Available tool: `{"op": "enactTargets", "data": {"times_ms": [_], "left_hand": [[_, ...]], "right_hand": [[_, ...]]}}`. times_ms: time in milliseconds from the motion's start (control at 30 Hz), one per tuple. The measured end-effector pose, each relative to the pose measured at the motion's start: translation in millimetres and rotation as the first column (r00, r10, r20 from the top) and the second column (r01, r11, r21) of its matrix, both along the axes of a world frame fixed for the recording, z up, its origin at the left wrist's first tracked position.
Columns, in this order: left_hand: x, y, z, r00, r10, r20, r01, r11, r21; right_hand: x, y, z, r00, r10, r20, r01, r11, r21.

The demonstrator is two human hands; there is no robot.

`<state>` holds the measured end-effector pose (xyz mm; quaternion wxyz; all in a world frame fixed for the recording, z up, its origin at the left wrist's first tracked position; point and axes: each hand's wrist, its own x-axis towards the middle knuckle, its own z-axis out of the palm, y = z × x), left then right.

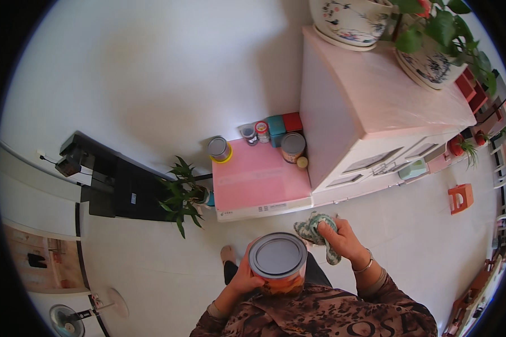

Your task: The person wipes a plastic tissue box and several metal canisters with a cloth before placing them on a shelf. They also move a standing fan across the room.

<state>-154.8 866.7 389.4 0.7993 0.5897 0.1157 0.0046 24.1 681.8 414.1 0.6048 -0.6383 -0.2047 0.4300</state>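
Note:
My left hand [247, 278] is wrapped around the side of a large round can [278, 257] with a grey lid and an orange printed side, held upright close to my body. To the right of the can, my right hand [341, 239] grips a bunched green-and-white cloth [316, 229], which is apart from the can. Beyond both hands is a pink-topped cabinet [261, 185]. On it, a similar can [293, 147] stands by the taller cabinet, and another grey-lidded can [219, 149] on a yellow base stands at the left corner.
Small jars [262, 131] and teal and red boxes [277, 125] stand along the wall. A white cabinet [341, 109] with potted plants [350, 23] rises at the right. A leafy plant [187, 189] is left of the pink top, a fan [69, 322] lower left, an orange stool [461, 199] far right.

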Motion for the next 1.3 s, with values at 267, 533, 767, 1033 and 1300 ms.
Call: {"op": "enactTargets", "data": {"times_ms": [267, 533, 767, 1033, 1300], "left_hand": [[8.1, 104.2, -64.4, 0.991, 0.098, 0.087, -0.102, 0.994, 0.034], [45.6, 227.8, -177.9, 0.989, -0.075, 0.127, 0.036, 0.957, 0.286], [89.3, 284.5, -293.1, 0.977, 0.070, 0.201, -0.131, 0.942, 0.310], [127.7, 316.1, -371.9, 0.869, 0.234, 0.435, -0.418, 0.818, 0.395], [139.3, 318.8, -403.9, 0.847, 0.346, 0.403, -0.488, 0.805, 0.336]], "right_hand": [[-36.5, 118.4, -58.2, 0.993, -0.048, 0.107, 0.070, 0.976, -0.208], [-37.0, 234.2, -180.2, 0.896, -0.425, 0.129, 0.443, 0.833, -0.331], [19.0, 314.3, -252.7, 0.927, -0.345, 0.150, 0.374, 0.885, -0.277], [69.3, 354.2, -334.2, 0.991, -0.131, -0.005, 0.131, 0.991, -0.003], [96.3, 354.1, -380.7, 0.987, 0.077, 0.143, -0.094, 0.988, 0.120]]}}
